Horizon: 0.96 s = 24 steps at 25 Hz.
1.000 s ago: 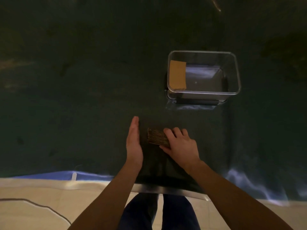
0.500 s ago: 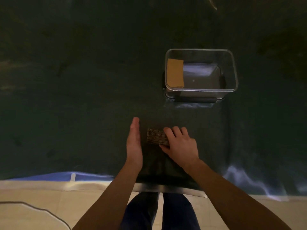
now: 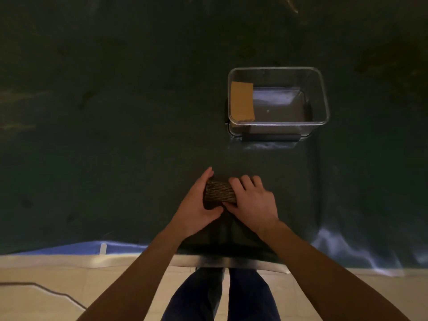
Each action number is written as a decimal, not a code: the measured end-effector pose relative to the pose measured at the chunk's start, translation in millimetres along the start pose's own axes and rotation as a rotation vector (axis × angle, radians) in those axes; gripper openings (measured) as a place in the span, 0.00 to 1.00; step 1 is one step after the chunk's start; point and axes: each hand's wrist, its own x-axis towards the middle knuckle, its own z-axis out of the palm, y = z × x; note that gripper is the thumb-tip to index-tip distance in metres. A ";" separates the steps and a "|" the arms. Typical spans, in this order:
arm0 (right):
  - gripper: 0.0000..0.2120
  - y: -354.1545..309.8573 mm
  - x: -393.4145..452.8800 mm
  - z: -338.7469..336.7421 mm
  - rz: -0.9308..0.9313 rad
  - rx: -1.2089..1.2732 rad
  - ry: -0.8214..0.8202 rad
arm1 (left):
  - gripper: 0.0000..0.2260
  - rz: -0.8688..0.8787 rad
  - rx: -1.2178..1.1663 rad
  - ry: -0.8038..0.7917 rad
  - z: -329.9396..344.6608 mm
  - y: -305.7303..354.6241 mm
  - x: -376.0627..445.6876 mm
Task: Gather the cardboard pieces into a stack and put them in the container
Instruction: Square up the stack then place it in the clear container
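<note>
Two hands, left hand (image 3: 196,205) and right hand (image 3: 252,202), press a cardboard stack (image 3: 220,192) between them on a dark table (image 3: 115,135); clear container (image 3: 323,93) sits beyond

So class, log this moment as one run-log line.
left hand: on stack | right hand: on stack | container: one piece inside

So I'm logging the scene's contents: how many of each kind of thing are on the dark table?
Containers: 1
Cardboard stacks: 1, held between the left hand and right hand
Separate cardboard pieces: 1, inside the container
Total: 3
</note>
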 end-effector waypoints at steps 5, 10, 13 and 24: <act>0.23 1.0 0.2 1.0 -0.032 0.030 0.030 | 0.26 0.179 0.524 -0.030 -8.5 11.0 24.5; 0.32 28.3 -17.1 -2.3 0.187 0.232 0.004 | 0.20 0.182 0.493 -0.091 -19.2 10.9 38.2; 0.30 31.1 -23.0 -2.2 0.255 0.305 -0.056 | 0.21 0.226 0.467 -0.050 -14.7 4.9 34.5; 0.24 37.2 -10.7 -1.7 0.185 0.341 -0.053 | 0.21 0.113 0.275 -0.041 -17.1 12.8 32.4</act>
